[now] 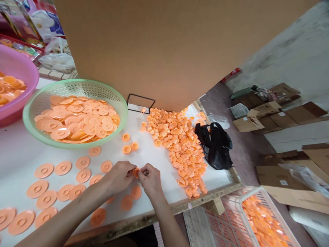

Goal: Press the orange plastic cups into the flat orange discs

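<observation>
Close together over the table's front, my two hands hold a small orange plastic cup (136, 172). The fingers of my left hand (120, 174) pinch it from the left, partly hiding it. My right hand (151, 179) has its fingertips closed on the cup's right side. Flat orange saucers (82, 175) lie spread on the white tabletop to the left of my hands. Several more saucers lie under and beside my forearms. Just beyond my hands stand three loose cups (126, 149). A large heap of small orange cups (180, 144) spreads to the right.
A green basket (122, 118) holds many saucers, with a pink basin (32, 80) of orange pieces farther left. A large cardboard box (154, 51) rises behind. A black bag (218, 147) sits at the right edge. Below right, a crate (244, 206) contains orange pieces.
</observation>
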`<action>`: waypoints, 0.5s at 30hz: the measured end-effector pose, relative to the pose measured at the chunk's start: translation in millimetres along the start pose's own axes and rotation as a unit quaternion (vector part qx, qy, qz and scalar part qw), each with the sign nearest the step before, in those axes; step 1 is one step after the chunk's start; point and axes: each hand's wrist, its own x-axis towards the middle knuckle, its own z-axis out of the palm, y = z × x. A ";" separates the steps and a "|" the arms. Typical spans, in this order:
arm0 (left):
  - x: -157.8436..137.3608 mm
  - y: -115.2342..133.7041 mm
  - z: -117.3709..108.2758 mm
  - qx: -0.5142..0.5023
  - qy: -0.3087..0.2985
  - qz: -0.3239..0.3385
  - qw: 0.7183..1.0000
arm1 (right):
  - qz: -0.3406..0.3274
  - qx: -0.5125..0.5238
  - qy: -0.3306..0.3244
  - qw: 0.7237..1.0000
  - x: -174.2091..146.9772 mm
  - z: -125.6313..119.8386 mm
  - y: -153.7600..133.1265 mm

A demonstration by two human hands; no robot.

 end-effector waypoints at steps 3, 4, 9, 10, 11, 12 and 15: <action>3.1 -1.9 -1.1 -0.025 0.018 -0.003 1.000 | 0.061 0.066 -0.028 0.996 0.2 -2.7 1.2; 3.5 -1.5 0.5 -0.025 0.024 -0.011 0.999 | 0.081 0.095 -0.031 0.992 -0.5 -4.2 2.2; 3.2 7.2 12.3 0.041 0.040 -0.046 0.997 | 0.109 0.197 -0.007 0.974 -5.1 -13.0 8.8; 3.5 8.4 13.8 0.043 0.047 -0.048 0.997 | 0.108 0.208 -0.005 0.972 -5.5 -14.4 9.8; 4.0 8.6 14.8 0.039 0.058 -0.045 0.997 | 0.105 0.219 -0.002 0.970 -5.5 -15.6 10.5; 4.4 7.9 15.4 0.033 0.069 -0.033 0.997 | 0.102 0.229 0.003 0.968 -5.2 -16.7 10.9; 4.1 0.6 16.3 0.059 0.079 0.072 0.992 | 0.092 0.247 0.029 0.964 -3.2 -19.5 10.4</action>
